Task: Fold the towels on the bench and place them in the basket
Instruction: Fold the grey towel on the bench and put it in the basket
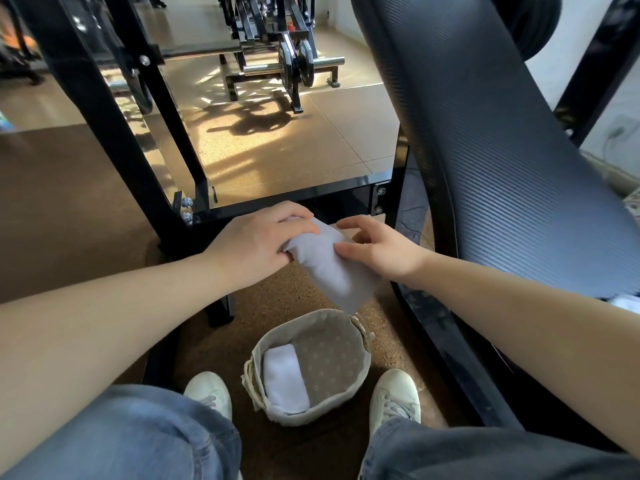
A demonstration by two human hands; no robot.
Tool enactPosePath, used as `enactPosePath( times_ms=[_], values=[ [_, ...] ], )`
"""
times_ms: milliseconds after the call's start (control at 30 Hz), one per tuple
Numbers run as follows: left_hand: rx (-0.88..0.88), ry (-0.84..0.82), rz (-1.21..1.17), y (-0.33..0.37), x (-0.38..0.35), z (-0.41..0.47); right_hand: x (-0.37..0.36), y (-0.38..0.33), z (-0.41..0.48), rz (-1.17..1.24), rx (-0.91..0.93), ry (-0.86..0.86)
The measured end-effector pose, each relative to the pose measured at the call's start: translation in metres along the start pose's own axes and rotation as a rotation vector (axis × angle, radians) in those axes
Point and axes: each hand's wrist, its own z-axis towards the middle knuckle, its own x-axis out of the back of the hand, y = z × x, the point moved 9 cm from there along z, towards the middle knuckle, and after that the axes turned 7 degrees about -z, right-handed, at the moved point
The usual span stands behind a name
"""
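Note:
A pale grey folded towel [329, 268] hangs in the air above the basket, its lower end just over the rim. My left hand [256, 242] grips its upper left end. My right hand [377, 249] touches its upper right edge with thumb and fingers spread. The round fabric-lined basket [349, 396] stands on the floor between my feet, with one white folded towel [285, 379] lying along its left side. The black padded bench [502, 150] slopes up at the right. A bit of white cloth [627, 303] shows at its lower right end.
A black steel frame [294, 197] crosses just behind my hands, with uprights at the left. My knees in jeans and white shoes [394, 396] flank the basket. Barbell plates and gym machines [294, 64] stand farther back on the tan floor.

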Motion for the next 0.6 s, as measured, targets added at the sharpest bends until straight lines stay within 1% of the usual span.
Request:
enactPosePath(
  times_ms=[100,200,333,400,467,533,600],
  values=[
    [-0.007,-0.039,0.043,0.001,-0.007,-0.001,-0.009,0.007,0.0,0.191,-0.059,-0.112],
    [0.118,-0.062,0.085,-0.008,-0.015,0.001,-0.013,0.012,-0.003,0.275,-0.136,-0.119],
    [0.328,-0.134,0.032,-0.026,-0.024,-0.005,-0.006,0.013,-0.003,0.287,-0.144,0.019],
    [0.379,-0.169,0.015,-0.029,-0.026,-0.011,-0.002,0.016,-0.003,0.239,-0.155,0.106],
    [0.431,-0.159,-0.027,-0.03,-0.026,-0.016,0.001,0.019,-0.003,0.163,-0.168,0.198],
    [0.505,-0.114,-0.157,-0.028,-0.026,-0.017,0.0,0.018,-0.005,0.112,-0.172,0.265],
    [0.602,-0.089,-0.324,-0.024,-0.028,-0.016,-0.003,0.01,-0.007,0.087,-0.136,0.284]
  ],
)
